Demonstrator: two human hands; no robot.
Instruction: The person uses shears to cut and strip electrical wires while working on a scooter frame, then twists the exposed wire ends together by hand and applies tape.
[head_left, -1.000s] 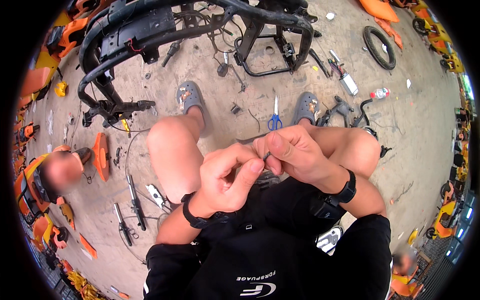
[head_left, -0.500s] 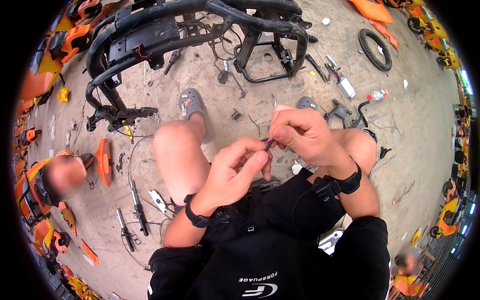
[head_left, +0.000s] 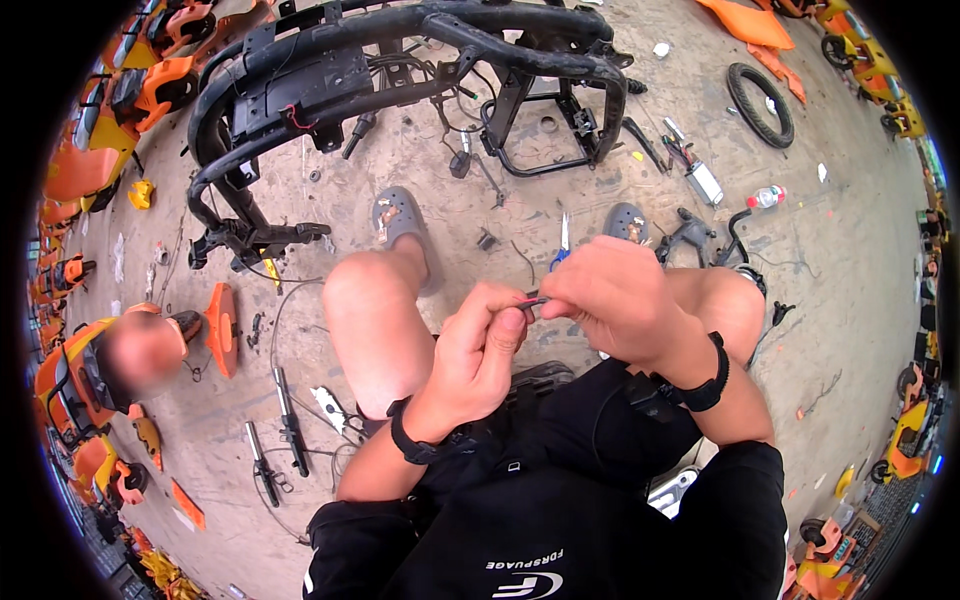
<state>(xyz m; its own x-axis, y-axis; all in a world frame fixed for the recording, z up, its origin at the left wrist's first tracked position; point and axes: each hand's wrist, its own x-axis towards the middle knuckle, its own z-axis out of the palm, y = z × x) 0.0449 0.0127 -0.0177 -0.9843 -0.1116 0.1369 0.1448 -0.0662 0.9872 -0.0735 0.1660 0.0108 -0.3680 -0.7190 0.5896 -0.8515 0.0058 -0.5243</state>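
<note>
Between my two hands runs a short piece of thin wire [head_left: 533,301], black with a bit of red. The thumb and index finger of my left hand [head_left: 472,350] are closed on one end of it. My right hand [head_left: 618,305] pinches the other end, with its back turned up and most fingers curled out of sight. The hands are close together above my lap. Just beyond the right hand, scissors [head_left: 565,236] with blue handles lie on the floor, partly covered by that hand.
Ahead stands a black vehicle frame [head_left: 335,35] with loose cables. To the right lie a tyre [head_left: 742,100], a silver box with wires [head_left: 704,184] and a plastic bottle [head_left: 768,197]. On the left are shock absorbers [head_left: 290,425], an orange panel [head_left: 220,335] and another person [head_left: 145,350].
My right hand has rolled over, its back now upward, and moved slightly down. The wire lies more level between the hands. The scissors have come into sight. The whole view has shifted a little.
</note>
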